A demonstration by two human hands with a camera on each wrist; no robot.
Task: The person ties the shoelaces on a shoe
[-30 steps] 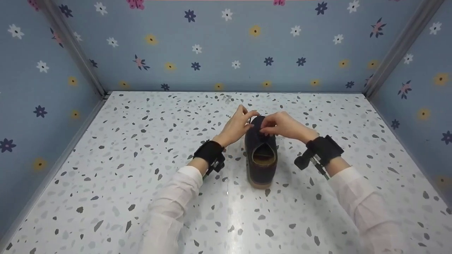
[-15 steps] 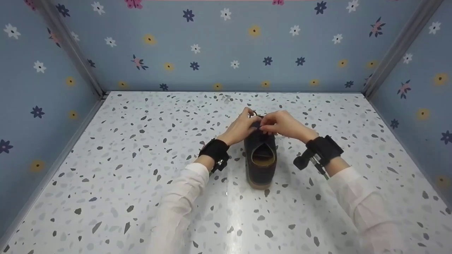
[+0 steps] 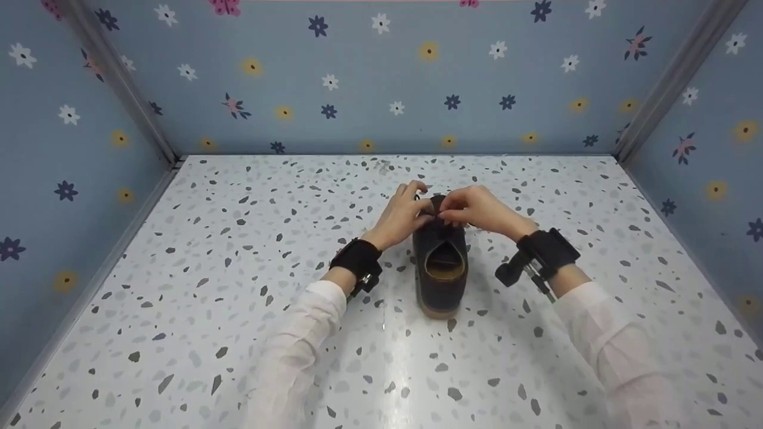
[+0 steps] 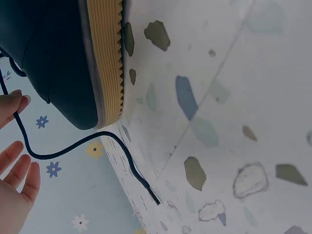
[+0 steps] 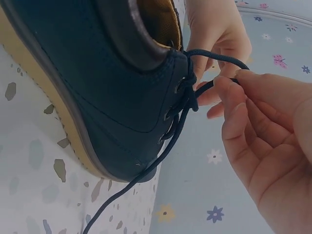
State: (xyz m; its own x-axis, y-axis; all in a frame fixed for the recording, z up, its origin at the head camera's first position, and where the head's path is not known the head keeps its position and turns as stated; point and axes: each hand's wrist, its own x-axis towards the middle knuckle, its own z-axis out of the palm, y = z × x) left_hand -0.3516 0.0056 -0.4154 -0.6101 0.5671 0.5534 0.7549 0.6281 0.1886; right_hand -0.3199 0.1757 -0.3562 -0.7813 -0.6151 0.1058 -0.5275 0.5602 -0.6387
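Observation:
A dark navy shoe [image 3: 441, 298] with a pale ridged sole stands on the speckled surface, its heel toward me. My right hand [image 3: 483, 211] pinches the dark shoelace [image 5: 113, 197] between thumb and index finger, drawing a loop out from the eyelets. At the left of the toe, my left hand [image 3: 398, 215] has thumb and index finger together on the lace, its other fingers apart. In the left wrist view the lace's free end [image 4: 152, 194] hangs in a curve past the toe. The laces cross in a knot [image 5: 190, 87] at the top eyelet.
Blue flowered panels [image 3: 381, 77] enclose the white speckled tabletop [image 3: 250, 286] at the back and both sides, joined by grey corner posts [image 3: 673, 77]. Black camera straps [image 3: 356, 259] circle both wrists.
My left hand first moved right and nearer to me over the shoe, then slightly back left. The right hand and the shoe have stayed almost in place.

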